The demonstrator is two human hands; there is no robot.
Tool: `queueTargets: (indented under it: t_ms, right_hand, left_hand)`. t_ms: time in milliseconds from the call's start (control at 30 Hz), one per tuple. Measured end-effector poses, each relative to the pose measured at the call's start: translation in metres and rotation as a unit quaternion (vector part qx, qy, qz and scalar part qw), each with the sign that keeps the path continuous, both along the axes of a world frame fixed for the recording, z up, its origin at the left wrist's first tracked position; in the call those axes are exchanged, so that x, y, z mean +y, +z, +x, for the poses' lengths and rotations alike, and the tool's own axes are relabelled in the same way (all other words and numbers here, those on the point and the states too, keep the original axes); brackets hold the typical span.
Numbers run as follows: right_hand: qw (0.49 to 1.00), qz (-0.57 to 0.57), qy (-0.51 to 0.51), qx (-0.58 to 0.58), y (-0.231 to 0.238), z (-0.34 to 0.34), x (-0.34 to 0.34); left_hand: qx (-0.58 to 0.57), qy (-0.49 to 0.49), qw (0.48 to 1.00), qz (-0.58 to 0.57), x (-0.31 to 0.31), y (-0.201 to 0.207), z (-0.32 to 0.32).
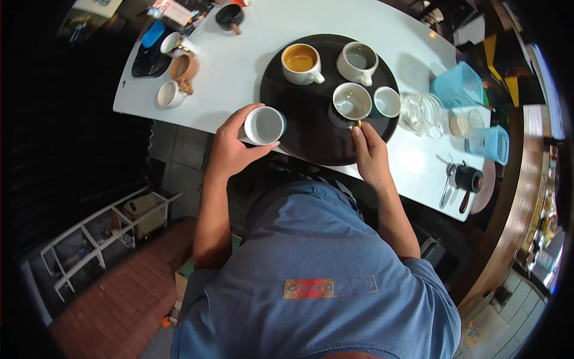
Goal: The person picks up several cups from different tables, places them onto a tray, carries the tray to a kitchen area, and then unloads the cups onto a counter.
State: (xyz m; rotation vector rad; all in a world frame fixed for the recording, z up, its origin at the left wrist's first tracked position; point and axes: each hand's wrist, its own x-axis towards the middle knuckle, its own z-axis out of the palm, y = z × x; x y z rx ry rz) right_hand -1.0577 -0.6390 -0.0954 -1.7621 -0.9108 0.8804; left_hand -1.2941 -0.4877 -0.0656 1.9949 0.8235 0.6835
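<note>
My left hand [234,145] is wrapped round a white cup [265,126] with a teal outer side, at the left edge of a round dark tray [305,134]. With thumb and fingers my right hand [372,151] pinches the gold handle of a mug [351,103], pale inside, over the tray's right part. Beside that mug stands a small teal cup [387,102] with a white inside. Farther back on the tray are a white mug with an orange-brown inside [300,60] and a white mug with a grey inside [359,58].
The tray lies on a white table [233,66]. Several cups, among them a brown one [183,69], stand at its left end. On the right are a glass pitcher [421,113], blue plastic containers [457,85], a spoon [446,185] and a black-headed tool [468,179].
</note>
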Motion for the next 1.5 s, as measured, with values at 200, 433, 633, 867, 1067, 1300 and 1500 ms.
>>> queueTargets:
  t_ms: [200, 433, 633, 867, 1067, 1300, 1500]
  right_hand:
    - [0.994, -0.008, 0.104, 0.044, 0.026, -0.022, 0.020]
    - [0.988, 0.041, 0.138, 0.056, 0.025, -0.076, 0.086]
    - [0.991, 0.034, 0.128, 0.024, 0.006, -0.125, 0.162]
    - [0.997, 0.044, 0.060, -0.017, -0.029, -0.160, 0.229]
    - [0.999, 0.031, 0.016, -0.034, -0.034, -0.179, 0.264]
    - [0.998, 0.041, -0.017, -0.046, -0.050, -0.182, 0.291]
    - [0.999, 0.012, -0.009, -0.035, -0.056, -0.183, 0.306]
  left_hand:
    - [-0.015, 0.108, 0.994, 0.009, 0.015, 0.016, -0.069]
    - [-0.059, 0.193, 0.978, 0.052, 0.059, 0.023, -0.141]
    - [-0.099, 0.225, 0.965, 0.086, 0.122, 0.023, -0.196]
    - [-0.092, 0.222, 0.971, 0.022, 0.208, 0.000, -0.238]
    - [-0.052, 0.190, 0.980, 0.021, 0.258, -0.043, -0.251]
    - [-0.071, 0.130, 0.988, -0.043, 0.280, -0.071, -0.245]
    - [-0.027, 0.129, 0.991, -0.030, 0.287, -0.086, -0.242]
